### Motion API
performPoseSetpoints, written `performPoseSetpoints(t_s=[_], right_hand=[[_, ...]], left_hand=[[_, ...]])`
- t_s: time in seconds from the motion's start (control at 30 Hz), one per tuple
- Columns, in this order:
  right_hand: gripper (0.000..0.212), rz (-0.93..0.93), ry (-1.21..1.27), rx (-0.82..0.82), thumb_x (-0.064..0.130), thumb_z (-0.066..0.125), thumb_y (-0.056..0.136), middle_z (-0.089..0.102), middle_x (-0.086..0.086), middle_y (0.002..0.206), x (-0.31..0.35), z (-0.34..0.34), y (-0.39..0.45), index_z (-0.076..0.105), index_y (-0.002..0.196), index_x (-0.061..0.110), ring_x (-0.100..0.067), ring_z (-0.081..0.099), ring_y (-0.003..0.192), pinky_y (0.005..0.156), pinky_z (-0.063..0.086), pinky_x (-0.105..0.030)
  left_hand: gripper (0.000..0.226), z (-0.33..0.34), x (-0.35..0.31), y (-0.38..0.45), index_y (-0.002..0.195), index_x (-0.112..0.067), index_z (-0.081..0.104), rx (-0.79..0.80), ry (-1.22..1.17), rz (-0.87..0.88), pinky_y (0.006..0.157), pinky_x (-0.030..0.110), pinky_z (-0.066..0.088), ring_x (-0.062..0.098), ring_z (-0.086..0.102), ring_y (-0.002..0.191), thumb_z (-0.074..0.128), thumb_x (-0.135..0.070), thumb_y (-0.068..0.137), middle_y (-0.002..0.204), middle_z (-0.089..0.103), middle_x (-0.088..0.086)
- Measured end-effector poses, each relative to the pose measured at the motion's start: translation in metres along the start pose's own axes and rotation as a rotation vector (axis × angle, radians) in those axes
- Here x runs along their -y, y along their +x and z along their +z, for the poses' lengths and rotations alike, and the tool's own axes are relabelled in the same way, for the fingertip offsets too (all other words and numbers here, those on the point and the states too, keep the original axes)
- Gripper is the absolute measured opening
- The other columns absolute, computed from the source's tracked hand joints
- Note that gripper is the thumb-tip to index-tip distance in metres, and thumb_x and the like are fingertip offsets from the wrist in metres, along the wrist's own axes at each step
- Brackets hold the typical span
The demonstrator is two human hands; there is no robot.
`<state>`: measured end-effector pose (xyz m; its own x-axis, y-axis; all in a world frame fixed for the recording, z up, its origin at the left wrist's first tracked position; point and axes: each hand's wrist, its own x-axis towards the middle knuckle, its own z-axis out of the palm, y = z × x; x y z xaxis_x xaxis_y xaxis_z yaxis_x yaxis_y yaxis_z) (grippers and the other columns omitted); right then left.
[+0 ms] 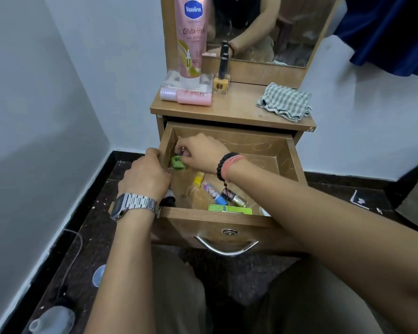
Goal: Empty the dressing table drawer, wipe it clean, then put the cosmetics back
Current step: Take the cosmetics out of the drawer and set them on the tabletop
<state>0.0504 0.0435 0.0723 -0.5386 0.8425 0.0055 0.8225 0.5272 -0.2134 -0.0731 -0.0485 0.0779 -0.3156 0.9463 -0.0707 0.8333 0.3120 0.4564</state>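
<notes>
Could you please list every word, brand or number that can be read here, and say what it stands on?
"Vaseline": pink lotion tube, blue badge at its top.
"Gluta-Hy", cut off at the tube's edge: same tube, below the badge.
"10X": same tube, lower down.
Pink bottle, yellow nail polish, green box and the small tubes in the drawer: markings too small or blurred to read.

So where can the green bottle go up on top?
Bare wood lies on the tabletop between the yellow polish bottle and the checked cloth, and along the front edge. The back left corner is crowded around the Vaseline tube.
</notes>
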Motion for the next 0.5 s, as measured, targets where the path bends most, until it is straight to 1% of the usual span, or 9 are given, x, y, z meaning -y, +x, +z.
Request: performPoseSetpoints(t_s=[0.1,0.17,0.3,0.37,0.4,0.5], right_hand=[[0.021,0.087,0.012,-0.001,0.031,0.05,0.094,0.065,-0.009,0.103,0.005,0.006,0.009,0.065,0.101,0.018,-0.032,0.062,0.093,0.076,0.051,-0.036],[0.022,0.14,0.031,-0.005,0.03,0.051,0.095,0.063,-0.013,0.105,0.012,0.008,0.017,0.064,0.1,0.012,-0.034,0.061,0.095,0.077,0.05,-0.037],[0.02,0.233,0.074,-0.022,0.017,0.055,0.094,0.058,-0.018,0.115,0.021,0.016,0.033,0.063,0.107,0.005,-0.039,0.057,0.106,0.081,0.048,-0.039],[0.02,0.298,0.129,-0.033,0.012,0.056,0.092,0.058,-0.019,0.118,0.022,0.02,0.039,0.063,0.109,0.004,-0.04,0.057,0.109,0.083,0.049,-0.04],[0.021,0.336,0.172,-0.03,0.012,0.058,0.091,0.059,-0.019,0.118,0.021,0.021,0.041,0.063,0.11,0.004,-0.039,0.058,0.109,0.084,0.049,-0.039],[0.027,0.421,0.28,0.023,0.019,0.067,0.082,0.063,-0.016,0.114,0.017,0.021,0.045,0.065,0.107,0.008,-0.036,0.061,0.106,0.084,0.052,-0.038]], left_hand=[[0.05,0.001,0.0,0.001,0.137,-0.025,0.039,0.001,0.001,0.003,0.084,0.045,0.049,0.038,0.057,0.105,0.05,-0.023,0.088,0.123,0.058,0.014],[0.05,0.0,0.0,0.002,0.137,-0.026,0.039,0.003,0.001,0.002,0.085,0.047,0.05,0.038,0.058,0.103,0.049,-0.023,0.089,0.122,0.059,0.014],[0.048,-0.001,0.001,0.001,0.137,-0.025,0.039,-0.005,-0.001,0.017,0.084,0.047,0.05,0.038,0.058,0.101,0.049,-0.024,0.09,0.121,0.06,0.014],[0.048,-0.001,0.001,0.001,0.137,-0.025,0.039,-0.008,-0.004,0.023,0.084,0.047,0.05,0.038,0.059,0.1,0.047,-0.023,0.09,0.12,0.06,0.014],[0.048,-0.001,0.001,0.001,0.138,-0.025,0.039,-0.008,-0.007,0.024,0.083,0.047,0.051,0.038,0.059,0.099,0.047,-0.023,0.09,0.119,0.06,0.014],[0.049,-0.002,0.001,0.001,0.138,-0.025,0.039,-0.004,-0.02,0.02,0.083,0.047,0.05,0.037,0.058,0.1,0.047,-0.023,0.09,0.119,0.06,0.013]])
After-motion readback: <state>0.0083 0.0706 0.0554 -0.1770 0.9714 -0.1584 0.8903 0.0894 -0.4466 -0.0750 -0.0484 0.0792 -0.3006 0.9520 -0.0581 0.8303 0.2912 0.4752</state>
